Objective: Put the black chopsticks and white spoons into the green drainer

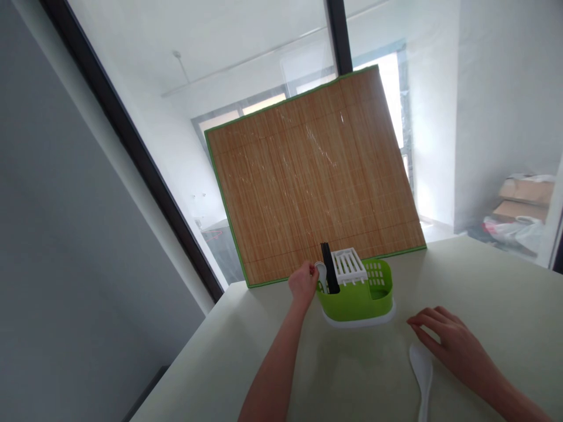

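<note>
A green utensil holder [352,305] with a white base stands on the pale table. Black chopsticks [328,266] and white spoons [322,274] stand in its left compartment, and a white slotted rack [349,265] tops its middle. My left hand [303,283] is at the holder's left edge, its fingers pinched at the white spoons. On the right, my right hand [451,340] hovers with its fingers apart, holding nothing. Just left of and below it lies a white rice spoon [422,372] on the table.
A bamboo mat [308,181] with green edging leans upright against the glass behind the holder. The table [360,369] reaches the glass partition. Cardboard boxes [528,190] and plastic bags are beyond the glass at the right.
</note>
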A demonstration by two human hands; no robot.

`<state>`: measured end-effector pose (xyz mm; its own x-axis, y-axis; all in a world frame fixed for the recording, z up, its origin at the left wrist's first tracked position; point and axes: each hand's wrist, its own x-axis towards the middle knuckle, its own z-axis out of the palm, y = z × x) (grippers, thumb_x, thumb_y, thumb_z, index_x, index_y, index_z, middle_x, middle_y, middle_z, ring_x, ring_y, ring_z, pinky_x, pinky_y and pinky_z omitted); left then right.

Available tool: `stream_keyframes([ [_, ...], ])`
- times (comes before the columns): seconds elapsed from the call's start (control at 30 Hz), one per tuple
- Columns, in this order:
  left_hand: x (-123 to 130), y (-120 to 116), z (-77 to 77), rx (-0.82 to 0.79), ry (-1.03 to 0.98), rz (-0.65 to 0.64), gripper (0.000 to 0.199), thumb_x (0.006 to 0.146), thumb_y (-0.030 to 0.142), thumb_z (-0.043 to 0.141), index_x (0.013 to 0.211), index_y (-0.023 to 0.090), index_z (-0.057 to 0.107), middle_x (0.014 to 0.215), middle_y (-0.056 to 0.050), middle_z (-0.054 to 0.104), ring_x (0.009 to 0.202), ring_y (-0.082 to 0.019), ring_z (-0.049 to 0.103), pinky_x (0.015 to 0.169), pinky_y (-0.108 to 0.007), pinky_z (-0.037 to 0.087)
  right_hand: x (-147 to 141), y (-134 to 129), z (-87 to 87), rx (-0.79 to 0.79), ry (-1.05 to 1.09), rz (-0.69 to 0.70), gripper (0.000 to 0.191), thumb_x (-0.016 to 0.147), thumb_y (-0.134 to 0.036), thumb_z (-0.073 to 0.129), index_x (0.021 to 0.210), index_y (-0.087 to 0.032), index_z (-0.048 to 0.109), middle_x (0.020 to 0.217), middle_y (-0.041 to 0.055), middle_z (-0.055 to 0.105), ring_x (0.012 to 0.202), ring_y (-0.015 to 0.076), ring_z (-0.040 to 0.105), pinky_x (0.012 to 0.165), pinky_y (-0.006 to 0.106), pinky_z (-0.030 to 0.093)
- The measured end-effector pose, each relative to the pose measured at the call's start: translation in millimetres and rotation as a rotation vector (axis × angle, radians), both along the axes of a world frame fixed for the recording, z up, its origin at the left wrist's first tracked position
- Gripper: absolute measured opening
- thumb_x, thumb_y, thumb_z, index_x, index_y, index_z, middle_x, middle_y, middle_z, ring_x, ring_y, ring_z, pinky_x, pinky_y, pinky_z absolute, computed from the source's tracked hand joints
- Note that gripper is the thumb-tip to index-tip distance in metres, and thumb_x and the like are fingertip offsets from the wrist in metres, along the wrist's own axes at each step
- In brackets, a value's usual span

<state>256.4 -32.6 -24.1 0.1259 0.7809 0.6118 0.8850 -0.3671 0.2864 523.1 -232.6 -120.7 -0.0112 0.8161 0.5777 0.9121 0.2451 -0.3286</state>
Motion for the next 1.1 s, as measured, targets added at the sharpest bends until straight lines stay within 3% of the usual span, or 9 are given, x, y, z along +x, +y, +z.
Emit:
stream_keyframes([
  [0.23,0,-8,5.9,-0.004,0.051,-0.010,0.017,0.087,0.033,0.052,0.086,0.020,0.063,0.078,-0.003,0.069,0.071,-0.016,0.063,0.058,-0.023,0.033,3,1,-1.6,0.000,-0.031,-0.011,0.023,0.092,-0.037,0.046,0.092,-0.028,0.066,0.088,0.0027,0.068,0.084,0.0226,0.062,0.075,0.039,0.049],
  [0.37,-5,-24,4.9,0.130,-0.088,-0.030,0.020,0.088,0.034,0.051,0.098,0.020,0.062,0.084,-0.002,0.068,0.076,-0.014,0.062,0.061,-0.023,0.036,17,-3,-1.9,-0.116,0.077,-0.111,0.025,0.090,-0.042,0.045,0.087,-0.029,0.068,0.082,0.0007,0.069,0.073,0.0211,0.066,0.064,0.033,0.050],
  [0.47,-7,-45,-13.3,0.241,-0.225,-0.077,0.019,0.088,0.031,0.050,0.098,0.020,0.062,0.078,-0.001,0.066,0.071,-0.013,0.061,0.061,-0.022,0.037,28,-7,-1.1,-0.331,0.170,-0.186,0.033,0.089,-0.049,0.043,0.081,-0.029,0.068,0.074,0.0013,0.070,0.065,0.0219,0.066,0.054,0.031,0.046],
  [0.57,-5,-73,-44.5,0.244,-0.246,-0.172,0.015,0.088,0.026,0.051,0.097,0.020,0.062,0.073,0.001,0.065,0.066,-0.012,0.060,0.059,-0.021,0.039,30,-9,-3.9,-0.547,0.253,-0.098,0.043,0.088,-0.051,0.041,0.065,-0.023,0.063,0.060,0.0029,0.066,0.058,0.0204,0.063,0.053,0.030,0.044],
  [0.73,2,-112,-88.0,0.162,-0.172,-0.373,0.013,0.084,0.019,0.053,0.094,0.021,0.062,0.071,0.001,0.065,0.062,-0.011,0.060,0.060,-0.021,0.042,20,-8,-21.7,-0.817,0.467,0.002,0.041,0.081,-0.053,0.044,0.060,-0.019,0.052,0.052,0.0014,0.058,0.032,0.0090,0.039,0.031,0.023,0.027],
  [0.93,15,-126,-102.6,0.043,-0.166,-0.463,0.017,0.081,0.015,0.054,0.094,0.022,0.062,0.070,0.001,0.065,0.062,-0.012,0.060,0.061,-0.023,0.044,16,-2,-37.4,-0.803,0.456,0.039,0.030,0.073,-0.045,0.051,0.058,-0.020,0.051,0.051,0.0013,0.059,0.032,0.0090,0.040,0.030,0.020,0.026],
  [1.1,19,-129,-111.9,-0.055,-0.188,-0.494,0.020,0.080,0.014,0.054,0.095,0.023,0.063,0.073,0.001,0.067,0.061,-0.012,0.060,0.062,-0.023,0.045,6,0,-24.3,-0.714,0.363,-0.019,0.031,0.074,-0.039,0.047,0.049,-0.021,0.045,0.045,0.0021,0.056,0.034,0.0120,0.043,0.034,0.023,0.031],
])
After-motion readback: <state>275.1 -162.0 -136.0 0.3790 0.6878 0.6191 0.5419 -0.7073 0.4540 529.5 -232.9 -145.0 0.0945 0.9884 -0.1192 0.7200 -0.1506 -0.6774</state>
